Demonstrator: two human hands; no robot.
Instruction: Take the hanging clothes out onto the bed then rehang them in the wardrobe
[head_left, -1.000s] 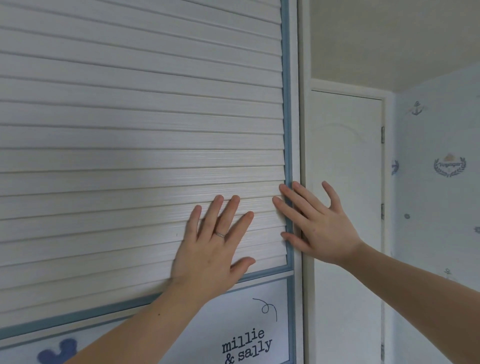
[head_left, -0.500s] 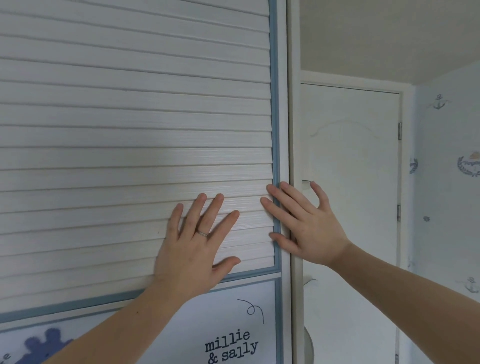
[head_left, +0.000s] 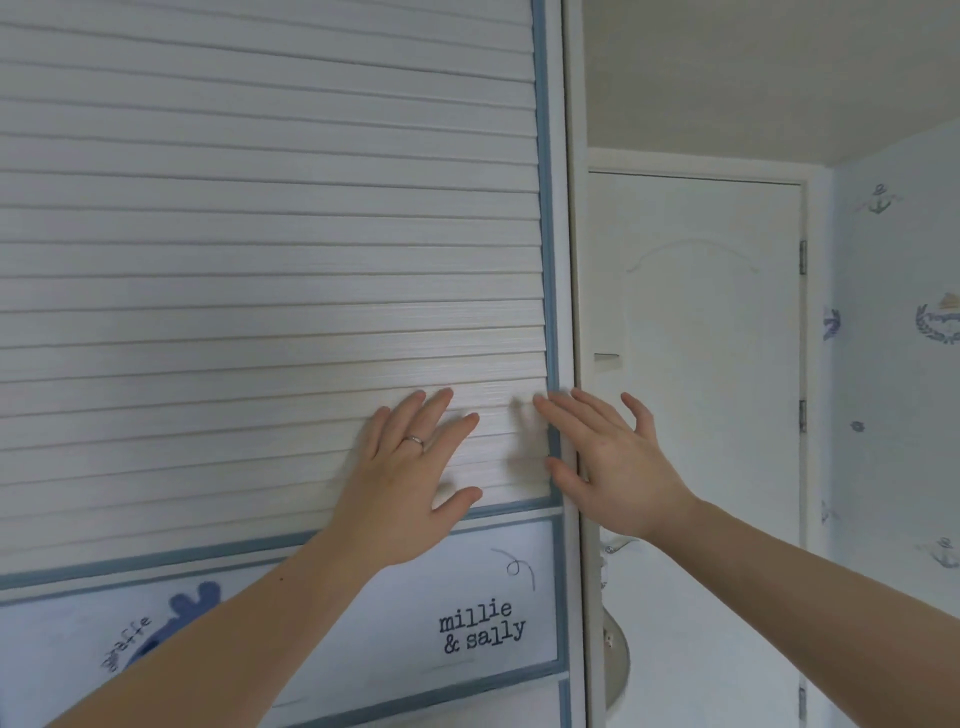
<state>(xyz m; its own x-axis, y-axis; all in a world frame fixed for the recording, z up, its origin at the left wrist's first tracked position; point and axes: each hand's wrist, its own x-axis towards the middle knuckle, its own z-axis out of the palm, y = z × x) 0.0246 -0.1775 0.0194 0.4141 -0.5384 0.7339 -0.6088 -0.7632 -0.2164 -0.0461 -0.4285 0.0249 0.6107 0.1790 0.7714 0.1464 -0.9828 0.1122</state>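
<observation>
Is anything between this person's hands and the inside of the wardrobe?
Yes. The slatted wardrobe door stands in the way: the left hand lies flat on its slats, and the right hand has its fingers at the blue edge strip. No clothes show, and no gap into the wardrobe is visible.

Two bare forearms run in from the bottom edge. Left hand (head_left: 400, 499): thin plain silver ring (head_left: 414, 441) on the ring finger. Right hand (head_left: 613, 467): bare. Left forearm (head_left: 249, 634): one tiny dark dot near the middle.
</observation>
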